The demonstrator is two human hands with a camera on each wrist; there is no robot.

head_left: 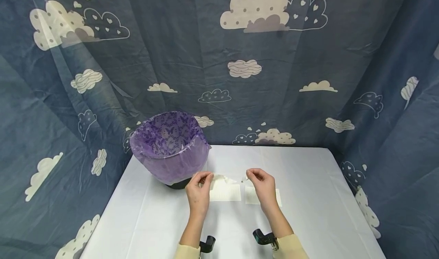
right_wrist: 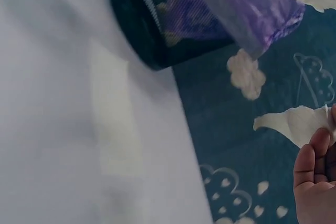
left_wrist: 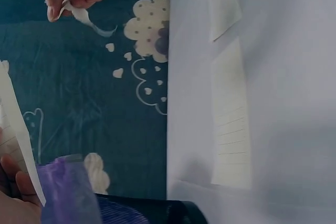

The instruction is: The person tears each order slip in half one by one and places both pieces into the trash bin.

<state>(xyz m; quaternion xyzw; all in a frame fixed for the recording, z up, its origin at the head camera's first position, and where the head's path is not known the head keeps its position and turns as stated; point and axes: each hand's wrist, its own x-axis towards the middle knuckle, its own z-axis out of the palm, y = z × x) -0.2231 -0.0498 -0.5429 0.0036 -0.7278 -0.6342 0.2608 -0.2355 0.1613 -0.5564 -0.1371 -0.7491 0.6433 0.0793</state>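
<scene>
My left hand (head_left: 200, 193) pinches a torn piece of lined paper (left_wrist: 16, 137) between thumb and fingers, above the table. Its ragged edge faces my right hand (head_left: 264, 188), which holds a small curled paper strip (right_wrist: 294, 121) at the fingertips. A gap separates the two held pieces. Beneath the hands, two flat cream paper pieces lie on the table: a lined left one (head_left: 225, 193) and a right one (head_left: 252, 196), partly covered by the right hand in the head view.
A dark waste bin (head_left: 178, 185) with a purple plastic liner (head_left: 185, 158) folded over its rim stands at the back left, beside my left hand. The white table (head_left: 308, 213) ends at a blue cloud-patterned curtain (head_left: 274, 110).
</scene>
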